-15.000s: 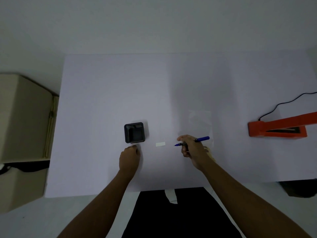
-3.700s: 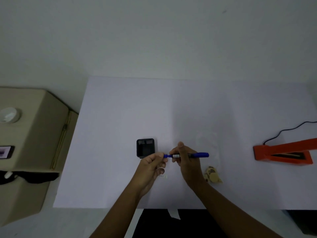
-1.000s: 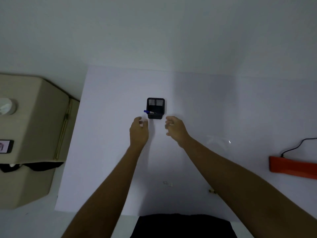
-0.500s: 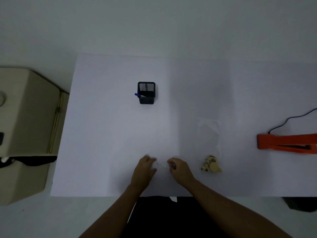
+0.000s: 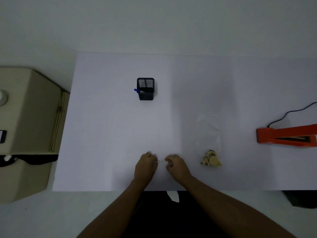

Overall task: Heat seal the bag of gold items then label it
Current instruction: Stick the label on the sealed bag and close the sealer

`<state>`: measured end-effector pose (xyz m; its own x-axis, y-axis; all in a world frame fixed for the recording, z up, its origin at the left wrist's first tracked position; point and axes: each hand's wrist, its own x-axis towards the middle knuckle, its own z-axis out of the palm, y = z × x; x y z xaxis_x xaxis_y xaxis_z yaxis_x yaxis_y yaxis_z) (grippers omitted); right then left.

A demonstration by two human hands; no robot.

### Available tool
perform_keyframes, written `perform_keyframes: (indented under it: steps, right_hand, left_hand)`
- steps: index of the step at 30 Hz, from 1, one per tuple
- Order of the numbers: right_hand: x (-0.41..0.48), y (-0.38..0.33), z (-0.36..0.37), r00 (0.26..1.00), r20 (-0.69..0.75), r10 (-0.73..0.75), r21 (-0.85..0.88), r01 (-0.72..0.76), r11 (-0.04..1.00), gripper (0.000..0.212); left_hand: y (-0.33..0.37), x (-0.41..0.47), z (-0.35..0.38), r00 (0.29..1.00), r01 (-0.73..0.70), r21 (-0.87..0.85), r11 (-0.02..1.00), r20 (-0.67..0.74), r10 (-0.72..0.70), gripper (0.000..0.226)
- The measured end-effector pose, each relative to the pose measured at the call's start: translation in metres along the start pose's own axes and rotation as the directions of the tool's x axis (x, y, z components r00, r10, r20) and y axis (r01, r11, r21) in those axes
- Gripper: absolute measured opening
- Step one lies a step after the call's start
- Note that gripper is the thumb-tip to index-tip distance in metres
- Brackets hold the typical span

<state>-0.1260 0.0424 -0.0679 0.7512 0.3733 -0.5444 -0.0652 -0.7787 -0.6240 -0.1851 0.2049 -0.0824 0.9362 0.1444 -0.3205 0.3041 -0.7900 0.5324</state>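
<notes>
White tabletop (image 5: 106,134) carries an orange heat sealer (image 5: 274,134) well right of the clear bag (image 5: 208,133), whose gold items (image 5: 211,160) bunch at its near end, and a black mesh pen holder (image 5: 145,93) far off to the bag's left. Left of the bag's near end, the left hand (image 5: 145,166) and right hand (image 5: 177,166) each pinch one end of the small label (image 5: 161,161).

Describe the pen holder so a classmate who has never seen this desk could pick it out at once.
Start at the white table; toward its far side, left of centre, stands a small square pen holder. It is the only black, mesh-walled thing there, and a blue pen leans out over its left rim.
</notes>
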Motion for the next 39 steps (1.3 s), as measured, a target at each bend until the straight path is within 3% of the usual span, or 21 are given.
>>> perform_keyframes:
  steps: [10,29,39]
  right_hand:
    - [0.001,0.01,0.003,0.995,-0.092,-0.025,-0.15,0.011,0.989,0.012]
    - [0.002,0.011,0.005,0.992,-0.108,-0.057,-0.151,0.04,0.988,0.006]
    - [0.002,0.014,0.0,0.998,-0.001,-0.066,-0.056,0.066,0.996,0.027]
  left_hand:
    - [0.003,0.001,0.0,1.0,0.005,-0.017,1.0,0.024,-0.004,0.01]
    - [0.011,0.003,-0.002,0.999,-0.049,0.001,0.999,0.018,0.049,0.008]
    - [0.018,0.006,-0.005,0.998,-0.028,-0.03,0.999,0.05,0.03,0.005]
